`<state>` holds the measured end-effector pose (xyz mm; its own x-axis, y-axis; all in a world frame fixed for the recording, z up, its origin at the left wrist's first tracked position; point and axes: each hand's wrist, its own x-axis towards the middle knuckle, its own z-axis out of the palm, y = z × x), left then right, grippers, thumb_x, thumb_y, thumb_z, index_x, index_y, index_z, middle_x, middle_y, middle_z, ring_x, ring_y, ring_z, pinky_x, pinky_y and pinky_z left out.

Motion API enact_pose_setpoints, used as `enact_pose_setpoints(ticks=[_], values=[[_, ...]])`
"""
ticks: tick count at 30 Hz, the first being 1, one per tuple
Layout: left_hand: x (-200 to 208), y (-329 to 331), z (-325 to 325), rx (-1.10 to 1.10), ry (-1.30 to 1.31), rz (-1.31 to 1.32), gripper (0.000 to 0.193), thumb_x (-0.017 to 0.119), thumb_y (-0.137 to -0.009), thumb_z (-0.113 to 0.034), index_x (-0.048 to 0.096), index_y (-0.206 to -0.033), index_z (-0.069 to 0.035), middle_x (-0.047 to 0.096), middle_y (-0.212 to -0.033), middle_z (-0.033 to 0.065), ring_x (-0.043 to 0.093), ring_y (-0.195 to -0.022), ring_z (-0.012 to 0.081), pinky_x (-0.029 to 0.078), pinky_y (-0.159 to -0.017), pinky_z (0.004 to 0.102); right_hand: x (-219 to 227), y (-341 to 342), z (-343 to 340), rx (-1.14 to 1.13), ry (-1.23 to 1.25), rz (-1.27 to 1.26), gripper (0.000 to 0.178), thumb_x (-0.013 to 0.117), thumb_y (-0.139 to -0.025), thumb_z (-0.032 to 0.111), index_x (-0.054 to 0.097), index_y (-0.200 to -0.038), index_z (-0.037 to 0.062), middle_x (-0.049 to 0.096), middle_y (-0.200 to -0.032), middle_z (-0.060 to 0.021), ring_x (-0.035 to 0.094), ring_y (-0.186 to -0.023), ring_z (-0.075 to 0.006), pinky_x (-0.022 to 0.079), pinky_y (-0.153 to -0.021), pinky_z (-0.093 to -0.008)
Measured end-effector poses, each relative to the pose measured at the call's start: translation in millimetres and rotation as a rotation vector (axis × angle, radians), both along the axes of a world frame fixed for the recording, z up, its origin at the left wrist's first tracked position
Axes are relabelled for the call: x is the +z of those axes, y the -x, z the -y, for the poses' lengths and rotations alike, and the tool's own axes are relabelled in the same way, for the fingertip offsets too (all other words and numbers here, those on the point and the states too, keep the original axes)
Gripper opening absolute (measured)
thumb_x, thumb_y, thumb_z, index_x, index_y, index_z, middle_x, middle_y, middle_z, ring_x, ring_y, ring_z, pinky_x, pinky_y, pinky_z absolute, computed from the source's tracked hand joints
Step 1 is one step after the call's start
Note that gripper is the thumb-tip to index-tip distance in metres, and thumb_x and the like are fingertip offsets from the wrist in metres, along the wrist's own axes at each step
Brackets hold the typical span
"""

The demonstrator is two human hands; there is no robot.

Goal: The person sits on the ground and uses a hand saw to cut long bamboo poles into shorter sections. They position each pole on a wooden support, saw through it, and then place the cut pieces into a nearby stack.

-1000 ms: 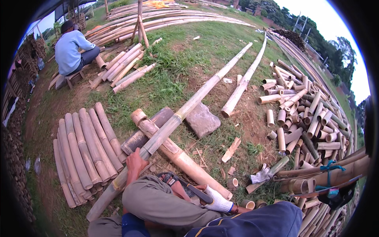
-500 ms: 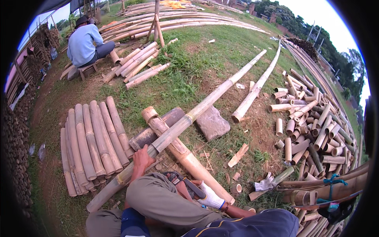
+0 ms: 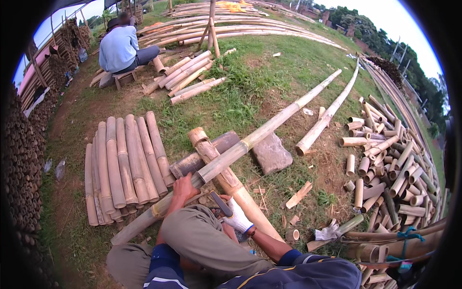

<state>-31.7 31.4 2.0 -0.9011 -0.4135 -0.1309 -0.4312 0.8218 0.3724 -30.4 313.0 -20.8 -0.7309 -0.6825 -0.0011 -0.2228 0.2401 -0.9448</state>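
A long greenish bamboo pole (image 3: 269, 126) slants from my lower left to the far right. It lies across a thick bamboo log (image 3: 248, 207), just beyond my knees. My bare left hand (image 3: 183, 190) is wrapped over the pole, left of that crossing. In a white glove, my right hand (image 3: 237, 217) grips a dark, elongated tool (image 3: 221, 204) with a tan edge; its exact kind is unclear. The tool is near the pole but apart from it, above my bent leg. A darker log piece (image 3: 186, 165) and a flat stone (image 3: 273, 154) lie beside the crossing.
Cut bamboo lengths (image 3: 129, 164) lie in a row on the left. Short offcuts (image 3: 402, 168) are heaped at right, near a loose glove (image 3: 327, 231). Another long pole (image 3: 327, 118) rests beyond the stone. A person (image 3: 118, 50) sits at the far left.
My right hand has risen with the tool, up and leftward toward the pole. My left hand stays on the pole. The whole view has shifted slightly, so the scene sits farther right.
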Motion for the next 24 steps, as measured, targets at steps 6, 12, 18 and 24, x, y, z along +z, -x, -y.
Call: enact_pose_setpoints(ticks=[6,12,18,24], values=[[2,1,-1,0.003,-0.019,0.037,0.091,0.094,-0.065,-0.034,0.062,-0.145,-0.004,0.077,-0.118,0.03,0.074,-0.115,0.0475,0.059,-0.1,0.054,10,-72,-129,-0.015,-0.118,0.014,0.068,0.074,-0.091,0.02,0.051,-0.153,0.0036,0.069,-0.121,-0.0171,0.07,-0.111,-0.0265,0.056,-0.097,-0.0381],[-17,17,-29,-0.062,-0.032,0.004,0.093,0.095,-0.063,-0.034,0.062,-0.144,-0.002,0.076,-0.118,0.0324,0.073,-0.115,0.0485,0.058,-0.102,0.0531,11,-68,-131,-0.026,-0.161,-0.016,0.075,0.079,-0.088,0.022,0.052,-0.155,0.0027,0.069,-0.135,-0.017,0.068,-0.127,-0.0305,0.053,-0.11,-0.0392],[2,9,-9,-0.006,0.028,0.051,0.096,0.095,-0.061,-0.033,0.062,-0.146,-0.002,0.077,-0.117,0.0321,0.073,-0.115,0.0483,0.058,-0.103,0.0526,-3,7,-3,0.026,0.155,-0.066,0.073,0.078,-0.091,0.018,0.05,-0.157,0.0043,0.066,-0.136,-0.0147,0.064,-0.125,-0.0249,0.053,-0.106,-0.0392],[-11,6,0,0.013,0.013,-0.019,0.09,0.094,-0.061,-0.032,0.064,-0.142,-0.004,0.077,-0.114,0.0313,0.074,-0.113,0.0484,0.059,-0.1,0.0531,12,-49,-93,0.061,0.042,0.024,0.078,0.077,-0.089,0.02,0.05,-0.16,0.0038,0.066,-0.142,-0.0201,0.062,-0.135,-0.0323,0.049,-0.116,-0.0417]])
